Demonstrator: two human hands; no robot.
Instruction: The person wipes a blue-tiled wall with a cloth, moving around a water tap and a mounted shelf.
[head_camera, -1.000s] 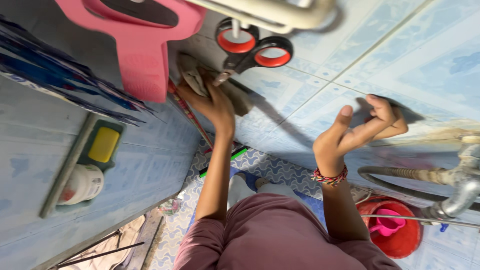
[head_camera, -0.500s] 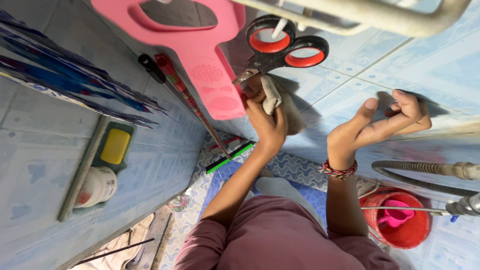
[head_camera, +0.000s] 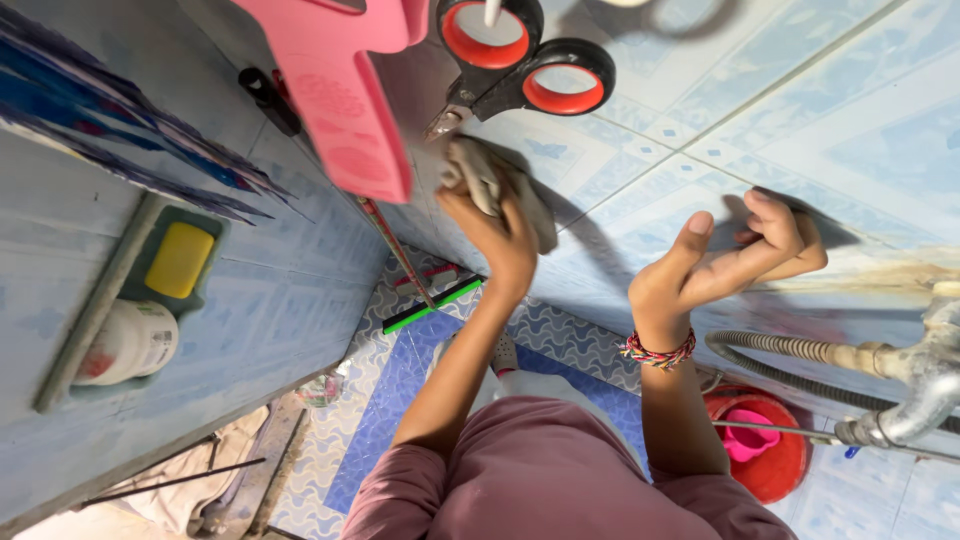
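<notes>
My left hand (head_camera: 500, 235) is shut on a crumpled grey-beige cloth (head_camera: 478, 172) and presses it against the blue tiled wall (head_camera: 800, 90). The cloth sits just below the blade tips of black scissors (head_camera: 520, 62) with red-rimmed handles that hang on the wall. A pink plastic handle-shaped item (head_camera: 345, 100) hangs right beside the cloth. My right hand (head_camera: 745, 250), with a beaded bracelet at the wrist, rests on the wall with fingers curled and thumb out, holding nothing.
A wall shelf (head_camera: 95, 310) carries a yellow soap in a green dish (head_camera: 180, 258) and a white jar (head_camera: 130, 342). A green-edged squeegee (head_camera: 435, 305) leans below. A metal hose and tap (head_camera: 900, 385) and a red bucket with a pink scoop (head_camera: 765, 450) are at the right.
My left hand has slid the cloth along the wall to just under the scissors. The view has drawn closer to the wall. My right hand keeps its place.
</notes>
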